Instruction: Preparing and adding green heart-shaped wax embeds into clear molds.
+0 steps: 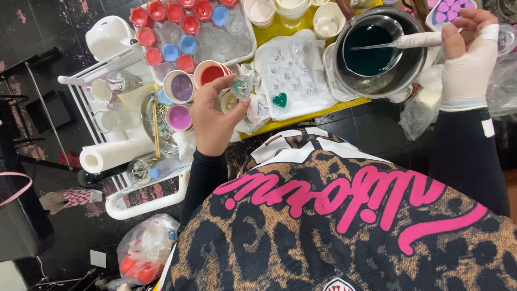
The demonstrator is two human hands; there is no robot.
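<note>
Yellow tabletop (269,33) over a dark speckled floor, crowded with craft supplies, is seen from above. One small clear cup (242,86) is pinched between thumb and fingertips of the bare left hand (215,116), held just above the table's front edge, near the white cloth (301,75). One spoon (401,42) with a white wrapped handle is gripped by the gloved right hand (468,54), fingers curled shut around it; its bowl is dipped into dark teal liquid in one metal pot (379,51). One teal heart (279,99) is laid on the cloth, together with roughly a dozen small clear pieces; exact count cannot be told. Left of the held cup, three round cups are seen: one red-filled (211,73), two purple-filled (181,86) and (179,117). One clear tray (186,32) at the back is loaded with about nine red small cups and three blue ones, plus clear ones not countable. Three white cups (291,11) are lined along the back edge. One paper towel roll (116,153) is resting on a white rack (145,202). One plastic bag (145,253) with red items is lying on the floor.
</note>
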